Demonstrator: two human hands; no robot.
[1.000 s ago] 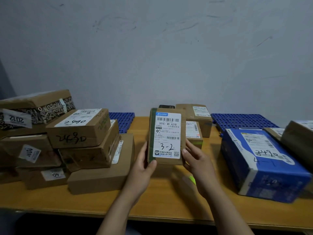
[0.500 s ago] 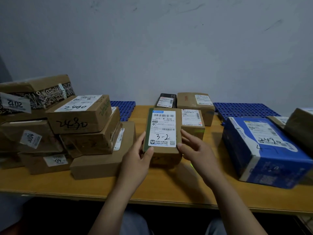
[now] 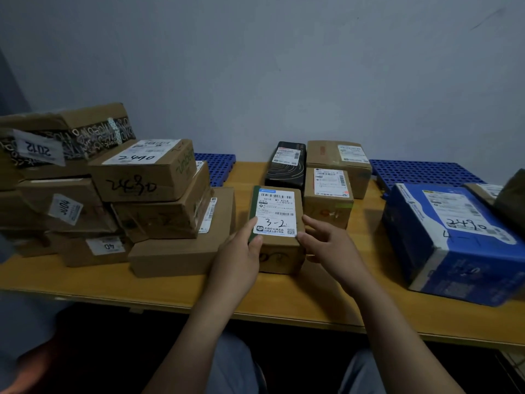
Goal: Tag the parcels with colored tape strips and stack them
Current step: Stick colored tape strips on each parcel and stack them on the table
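Small parcel point(image 3: 281, 255) lowered onto table point(image 3: 284, 297) since earlier, now between the hands, label point(image 3: 276, 220) handwritten "3-2", left edge gripped by left hand point(image 3: 237, 255), right side touched by spread fingers point(image 3: 312, 222) of right hand point(image 3: 331, 245)

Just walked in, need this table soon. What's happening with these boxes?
A person is handling the small brown parcel marked 3-2, which carries a green strip along its left edge and seems to sit on the table. The left hand grips its left side; the right hand touches its right side. Stacked parcels stand to the left.
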